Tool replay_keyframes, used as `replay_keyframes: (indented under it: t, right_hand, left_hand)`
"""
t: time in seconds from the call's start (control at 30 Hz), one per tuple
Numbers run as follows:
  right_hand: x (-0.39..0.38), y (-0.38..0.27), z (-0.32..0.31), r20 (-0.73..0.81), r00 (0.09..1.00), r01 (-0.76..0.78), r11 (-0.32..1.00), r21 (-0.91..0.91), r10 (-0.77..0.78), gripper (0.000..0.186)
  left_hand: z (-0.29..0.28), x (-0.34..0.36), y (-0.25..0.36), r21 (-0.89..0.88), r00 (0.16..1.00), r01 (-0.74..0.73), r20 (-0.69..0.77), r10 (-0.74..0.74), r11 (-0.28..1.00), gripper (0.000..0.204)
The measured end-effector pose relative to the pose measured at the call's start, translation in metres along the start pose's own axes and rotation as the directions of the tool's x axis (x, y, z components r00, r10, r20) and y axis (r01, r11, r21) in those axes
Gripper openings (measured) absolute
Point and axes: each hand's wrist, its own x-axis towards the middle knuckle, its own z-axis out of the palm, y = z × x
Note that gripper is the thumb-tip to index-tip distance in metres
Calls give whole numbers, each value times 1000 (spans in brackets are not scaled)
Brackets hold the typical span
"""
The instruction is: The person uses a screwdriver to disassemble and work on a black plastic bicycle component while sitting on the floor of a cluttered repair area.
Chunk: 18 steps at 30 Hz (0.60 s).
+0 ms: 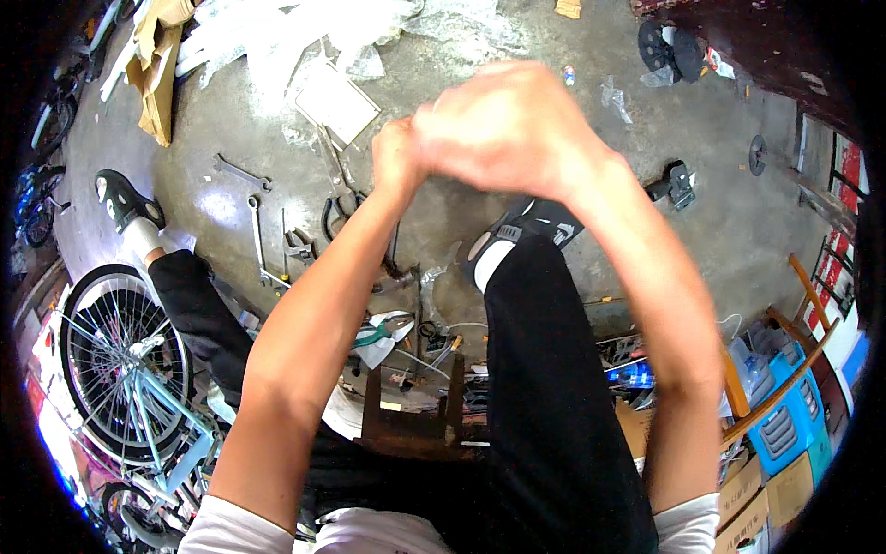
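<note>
Both of my hands are raised in front of me and meet above the floor. My right hand [512, 125] is smeared by motion, its fingers curled in against my left hand [395, 152]. Most of the left fingers are hidden behind the right hand, and I cannot make out anything held between them. On the floor below lie an open-end wrench [242, 173], a combination wrench [256, 231], a thin screwdriver [284, 242] and pliers [299, 246]. A long-handled tool [334, 171] lies partly behind my left forearm.
A bicycle wheel [125, 365] on a light blue frame stands at the left. Clear plastic wrap [360, 28] and cardboard [161, 74] lie at the far side. To the right are a blue plastic piece [784, 434], cardboard boxes [743, 508] and a black pedal-like part [680, 185].
</note>
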Motion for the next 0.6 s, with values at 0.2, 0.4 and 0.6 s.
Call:
replay_keyframes:
  t: [0.2,0.4,0.6]
  right_hand:
    - [-13,13,-15,53,981,188,982,-12,-187,45]
    - [-40,-10,11,-564,751,-495,858,-137,343,31]
    - [-47,-53,33,84,146,-151,-61,987,986,78]
  left_hand:
    - [-12,-4,12,-72,993,41,115,-33,997,24]
    - [-8,4,-4,-96,992,72,113,-60,993,24]
    - [-13,10,-15,-56,986,120,123,-113,991,24]
